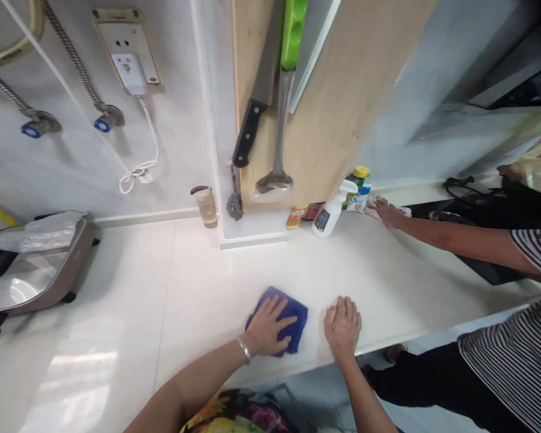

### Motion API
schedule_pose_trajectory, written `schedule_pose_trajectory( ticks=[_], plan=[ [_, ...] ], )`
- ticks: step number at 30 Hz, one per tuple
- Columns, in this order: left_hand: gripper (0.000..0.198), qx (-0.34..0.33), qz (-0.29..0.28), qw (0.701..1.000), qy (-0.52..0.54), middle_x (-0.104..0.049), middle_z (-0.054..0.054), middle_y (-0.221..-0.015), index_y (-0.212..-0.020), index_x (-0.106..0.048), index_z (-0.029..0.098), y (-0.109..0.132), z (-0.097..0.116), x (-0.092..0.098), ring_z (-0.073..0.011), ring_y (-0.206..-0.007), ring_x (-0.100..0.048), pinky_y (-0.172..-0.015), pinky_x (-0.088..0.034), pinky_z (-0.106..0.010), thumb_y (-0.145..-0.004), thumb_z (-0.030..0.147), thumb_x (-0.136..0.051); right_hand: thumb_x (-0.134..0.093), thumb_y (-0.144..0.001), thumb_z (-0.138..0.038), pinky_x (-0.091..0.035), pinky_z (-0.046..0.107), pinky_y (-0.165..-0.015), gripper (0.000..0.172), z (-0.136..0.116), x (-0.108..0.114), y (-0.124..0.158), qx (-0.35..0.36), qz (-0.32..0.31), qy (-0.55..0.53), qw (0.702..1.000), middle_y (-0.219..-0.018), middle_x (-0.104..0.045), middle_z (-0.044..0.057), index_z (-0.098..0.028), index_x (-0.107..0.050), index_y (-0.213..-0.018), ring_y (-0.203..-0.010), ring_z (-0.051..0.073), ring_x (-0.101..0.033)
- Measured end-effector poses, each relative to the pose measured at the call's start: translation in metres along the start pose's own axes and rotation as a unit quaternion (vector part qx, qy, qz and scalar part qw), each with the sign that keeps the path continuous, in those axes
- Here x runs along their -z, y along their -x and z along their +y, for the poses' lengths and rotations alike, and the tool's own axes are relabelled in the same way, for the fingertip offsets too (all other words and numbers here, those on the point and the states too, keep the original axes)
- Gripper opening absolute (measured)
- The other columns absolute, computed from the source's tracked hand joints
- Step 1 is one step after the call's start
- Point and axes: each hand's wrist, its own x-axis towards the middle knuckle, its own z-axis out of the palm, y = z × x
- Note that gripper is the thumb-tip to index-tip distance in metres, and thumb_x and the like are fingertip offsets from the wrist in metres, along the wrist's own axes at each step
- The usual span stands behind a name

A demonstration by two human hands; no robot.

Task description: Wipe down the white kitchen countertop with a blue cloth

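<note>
The left hand (267,328), fingers spread, lies flat on a blue cloth (300,319) on the white desk (198,300) near its front edge, while the right hand (342,328), fingers bent and drawn together, rests just beside the cloth without touching it. Beyond them stand a cup (208,209) and a spray bottle (328,218), and a knife (249,131) and ladle (278,144) hang above. Farther right, a co-worker's hand (386,213) is on a pale rag (404,211); a lidded pan (56,288) sits well apart at left.
</note>
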Motion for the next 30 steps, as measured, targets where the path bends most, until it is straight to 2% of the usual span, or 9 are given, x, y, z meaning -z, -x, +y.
schedule_pose_trajectory(
  ticks=[4,12,15,17,19,22,26,30],
  plan=[
    [0.059,0.057,0.023,0.998,-0.022,-0.026,-0.007,-0.165,-0.147,-0.048,0.033,-0.053,-0.024,-0.001,-0.0359,-0.153,-0.017,-0.123,-0.020,-0.058,-0.092,0.053,-0.052,-0.023,-0.102,-0.041,-0.028,0.054,-0.116,0.060,-0.005,0.002,-0.003,-0.032,-0.009,-0.015,0.999,-0.145,-0.050,0.023,-0.003,-0.053,-0.137,-0.141,0.033,-0.038],
    [0.056,0.125,0.059,0.990,-0.029,-0.030,-0.006,-0.164,-0.146,-0.051,0.033,-0.155,-0.068,-0.008,-0.0352,-0.153,-0.017,-0.124,-0.017,-0.056,-0.093,0.052,-0.050,-0.024,-0.101,-0.042,-0.028,0.054,-0.115,0.059,-0.007,0.003,-0.005,-0.032,-0.025,0.009,0.999,-0.147,-0.047,0.024,-0.005,-0.049,-0.140,-0.142,0.032,-0.035],
    [0.056,0.151,0.062,0.986,-0.021,-0.031,-0.007,-0.164,-0.145,-0.053,0.031,-0.186,-0.082,-0.007,-0.0346,-0.152,-0.019,-0.124,-0.016,-0.056,-0.093,0.052,-0.049,-0.025,-0.101,-0.041,-0.029,0.053,-0.115,0.058,-0.006,0.003,-0.006,-0.036,-0.024,0.009,0.999,-0.146,-0.048,0.023,-0.006,-0.050,-0.140,-0.140,0.031,-0.038],
    [0.056,0.156,0.063,0.986,-0.015,-0.032,-0.008,-0.163,-0.144,-0.053,0.030,-0.195,-0.086,-0.006,-0.0335,-0.152,-0.021,-0.124,-0.017,-0.056,-0.093,0.052,-0.048,-0.025,-0.100,-0.041,-0.030,0.052,-0.115,0.058,-0.004,0.003,-0.006,-0.036,-0.021,0.010,0.999,-0.146,-0.048,0.022,-0.007,-0.051,-0.139,-0.139,0.031,-0.040],
    [0.055,0.154,0.065,0.986,-0.013,-0.033,-0.007,-0.163,-0.144,-0.053,0.031,-0.192,-0.089,-0.004,-0.0314,-0.152,-0.023,-0.124,-0.017,-0.054,-0.093,0.052,-0.048,-0.026,-0.100,-0.041,-0.031,0.052,-0.115,0.058,-0.003,0.004,-0.006,-0.031,-0.017,0.007,0.999,-0.146,-0.048,0.022,-0.007,-0.051,-0.139,-0.138,0.031,-0.041],
    [0.054,0.142,0.076,0.987,-0.008,-0.034,-0.005,-0.162,-0.143,-0.054,0.032,-0.164,-0.094,0.002,-0.0299,-0.152,-0.023,-0.124,-0.019,-0.053,-0.092,0.051,-0.051,-0.028,-0.099,-0.043,-0.032,0.053,-0.114,0.058,0.000,0.006,-0.005,-0.031,-0.013,-0.001,0.999,-0.144,-0.050,0.022,-0.008,-0.052,-0.138,-0.137,0.032,-0.042],
    [0.053,0.148,0.116,0.982,0.000,-0.037,-0.007,-0.161,-0.140,-0.057,0.031,-0.096,-0.117,0.020,-0.0316,-0.151,-0.026,-0.123,-0.021,-0.055,-0.090,0.048,-0.056,-0.030,-0.097,-0.045,-0.035,0.056,-0.112,0.057,0.003,0.010,-0.003,-0.024,-0.021,-0.001,0.999,-0.144,-0.050,0.022,-0.011,-0.053,-0.138,-0.135,0.035,-0.045],
    [0.047,0.189,0.148,0.971,-0.017,-0.042,-0.006,-0.158,-0.135,-0.061,0.030,-0.023,-0.154,0.054,-0.0300,-0.148,-0.031,-0.124,-0.021,-0.053,-0.090,0.044,-0.055,-0.030,-0.096,-0.045,-0.038,0.059,-0.110,0.059,0.002,0.013,-0.002,0.001,-0.013,-0.002,1.000,-0.143,-0.051,0.023,-0.012,-0.053,-0.138,-0.133,0.039,-0.047]
  ],
)
